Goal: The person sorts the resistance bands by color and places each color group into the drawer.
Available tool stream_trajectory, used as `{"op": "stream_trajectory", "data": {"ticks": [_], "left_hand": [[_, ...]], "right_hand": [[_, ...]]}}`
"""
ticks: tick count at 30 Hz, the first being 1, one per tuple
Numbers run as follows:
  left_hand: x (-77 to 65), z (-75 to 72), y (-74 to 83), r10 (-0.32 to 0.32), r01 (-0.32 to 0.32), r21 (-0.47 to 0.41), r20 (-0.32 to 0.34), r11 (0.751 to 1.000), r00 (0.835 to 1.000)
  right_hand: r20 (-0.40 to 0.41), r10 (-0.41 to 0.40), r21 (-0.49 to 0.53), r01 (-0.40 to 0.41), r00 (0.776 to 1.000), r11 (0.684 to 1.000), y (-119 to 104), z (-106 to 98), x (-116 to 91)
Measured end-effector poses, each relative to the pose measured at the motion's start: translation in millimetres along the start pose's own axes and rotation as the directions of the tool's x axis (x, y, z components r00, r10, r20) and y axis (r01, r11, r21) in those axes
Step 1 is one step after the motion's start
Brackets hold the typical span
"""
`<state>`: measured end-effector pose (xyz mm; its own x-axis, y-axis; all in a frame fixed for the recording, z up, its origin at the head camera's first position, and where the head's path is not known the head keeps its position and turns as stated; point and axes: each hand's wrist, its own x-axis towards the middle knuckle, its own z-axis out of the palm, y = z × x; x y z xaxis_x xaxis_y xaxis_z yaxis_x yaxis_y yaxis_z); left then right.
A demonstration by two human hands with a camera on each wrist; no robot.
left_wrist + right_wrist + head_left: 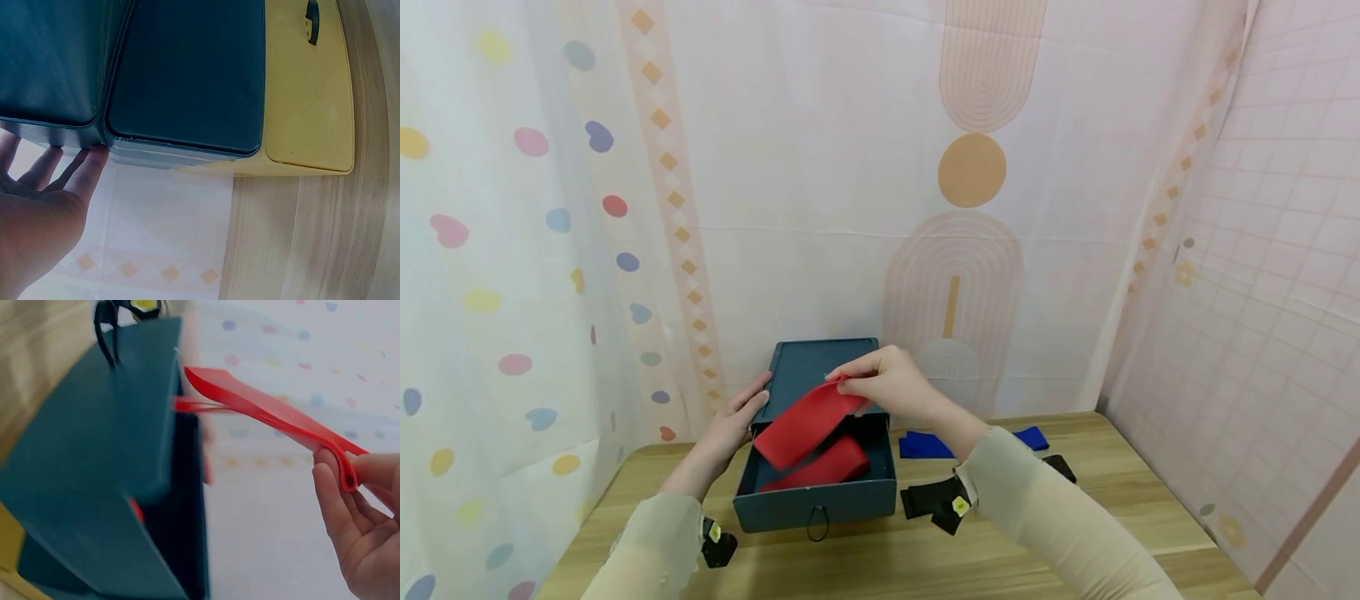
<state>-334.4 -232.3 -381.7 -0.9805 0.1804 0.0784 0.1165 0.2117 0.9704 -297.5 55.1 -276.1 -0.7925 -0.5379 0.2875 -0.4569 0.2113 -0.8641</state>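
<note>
A dark teal drawer box (820, 367) stands on the table, its drawer (812, 506) pulled out toward me. My right hand (898, 387) pinches the folded end of a red fabric band (801, 429) between thumb and fingers, above the drawer. In the right wrist view the band (269, 419) is doubled over and slants down toward the drawer. More red band (827, 467) lies inside the drawer; whether the two join is hidden. My left hand (722, 433) touches the box's left side, and in the left wrist view its straight fingers (87, 175) press against that side.
Blue folded bands (925, 446) lie on the table right of the box, partly behind my right forearm. Black folded bands (925, 500) lie nearer me. A yellow section with a dark pull loop (312, 94) sits below the teal drawer. A patterned curtain (820, 167) hangs behind.
</note>
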Motion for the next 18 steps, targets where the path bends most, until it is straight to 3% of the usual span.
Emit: {"op": "stream_trajectory", "data": {"ticks": [3,8,18], "left_hand": [[0.0,0.2,0.7,-0.008,0.008,0.006,-0.01,1.0,1.0],[-1.3,2.0,0.7,-0.009,0.009,0.002,-0.021,1.0,1.0],[-0.5,1.2,-2.1,-0.001,0.001,-0.016,-0.029,1.0,1.0]], "right_hand": [[-0.004,0.059,0.048,-0.059,0.998,0.997,8.5,15.6,0.1],[0.003,0.12,-0.029,-0.12,0.993,0.992,26.3,33.2,-5.0],[-0.024,0.145,-0.146,-0.148,0.989,0.978,42.6,33.3,-13.6]]}}
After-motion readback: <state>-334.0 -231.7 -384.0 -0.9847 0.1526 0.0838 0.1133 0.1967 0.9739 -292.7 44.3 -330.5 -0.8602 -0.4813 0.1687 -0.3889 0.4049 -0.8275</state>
